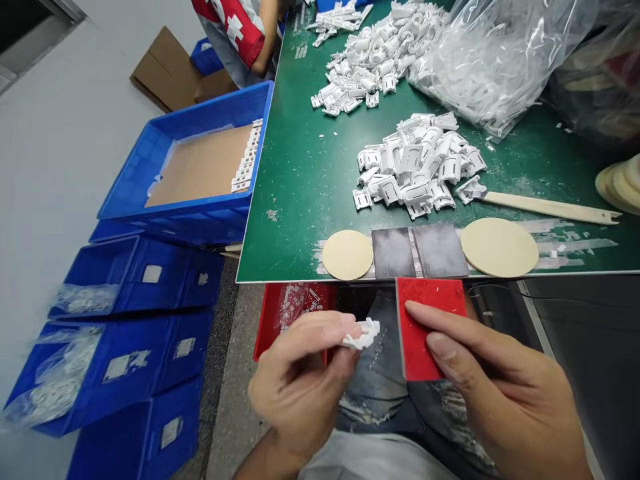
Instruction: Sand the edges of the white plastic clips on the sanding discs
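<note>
Between the thumb and fingers of my left hand [305, 380] is a small white plastic part [362, 335], held above my lap. My right hand [505, 380] grips a flat red sanding pad [431, 333] by its right side, index finger and thumb across its face. White specks dot the pad. A small gap separates the part from the pad. Just past my hands, along the table edge, lie two dark square pads [415, 252] between a small round cream disc [348, 255] and a larger cream disc [499, 247].
A pile of white parts [417, 163] lies on the green table [290, 167], with a bigger heap [380, 50] and a plastic bag [490, 67] behind. A wooden stick [550, 205] is at right. Blue bins [200, 220] stand left; a red bin [267, 320] sits below. Another person's arm [267, 33] shows.
</note>
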Action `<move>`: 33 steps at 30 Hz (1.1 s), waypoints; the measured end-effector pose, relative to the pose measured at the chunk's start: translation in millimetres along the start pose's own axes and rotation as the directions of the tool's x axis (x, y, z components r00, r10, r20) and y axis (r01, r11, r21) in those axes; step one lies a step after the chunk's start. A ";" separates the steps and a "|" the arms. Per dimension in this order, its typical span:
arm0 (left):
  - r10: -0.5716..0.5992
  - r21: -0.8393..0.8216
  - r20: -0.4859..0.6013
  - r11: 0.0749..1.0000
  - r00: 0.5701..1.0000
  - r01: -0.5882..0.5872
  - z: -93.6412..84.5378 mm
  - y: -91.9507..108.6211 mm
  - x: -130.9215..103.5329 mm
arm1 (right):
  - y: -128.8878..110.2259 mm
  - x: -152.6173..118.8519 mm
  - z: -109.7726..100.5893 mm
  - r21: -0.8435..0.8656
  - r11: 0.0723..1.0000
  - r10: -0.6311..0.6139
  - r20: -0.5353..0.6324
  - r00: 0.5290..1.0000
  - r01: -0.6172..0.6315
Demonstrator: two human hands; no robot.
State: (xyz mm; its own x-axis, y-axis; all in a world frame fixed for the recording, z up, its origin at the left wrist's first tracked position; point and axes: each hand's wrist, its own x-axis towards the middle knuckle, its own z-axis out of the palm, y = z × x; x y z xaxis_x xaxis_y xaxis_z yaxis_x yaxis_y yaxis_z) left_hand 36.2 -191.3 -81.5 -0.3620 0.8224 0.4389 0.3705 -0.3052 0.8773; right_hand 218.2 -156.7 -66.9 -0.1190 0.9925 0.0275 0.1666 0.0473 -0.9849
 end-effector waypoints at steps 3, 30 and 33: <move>-0.174 -0.186 0.015 0.967 0.985 0.173 13.7 4.3 6.4 | -3.3 -0.2 -0.6 0.007 1.000 0.008 -0.021 1.000 -0.008; -0.705 -0.520 0.604 0.006 0.372 0.854 34.2 18.1 4.5 | 11.7 5.7 -17.7 0.142 0.967 -0.226 0.082 0.971 0.213; -0.631 -0.413 0.704 0.010 0.326 0.911 34.7 15.6 1.5 | 26.0 13.3 -33.8 -0.149 0.985 -0.129 -0.299 0.946 0.087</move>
State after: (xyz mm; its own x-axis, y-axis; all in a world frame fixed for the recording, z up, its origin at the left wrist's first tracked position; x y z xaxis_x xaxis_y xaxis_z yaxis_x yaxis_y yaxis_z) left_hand 71.1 -178.2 -73.9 0.2508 0.7985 -0.5472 -0.6791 0.5480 0.4884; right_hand 254.0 -138.5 -86.4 0.1582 0.9661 0.2040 0.2993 0.1499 -0.9423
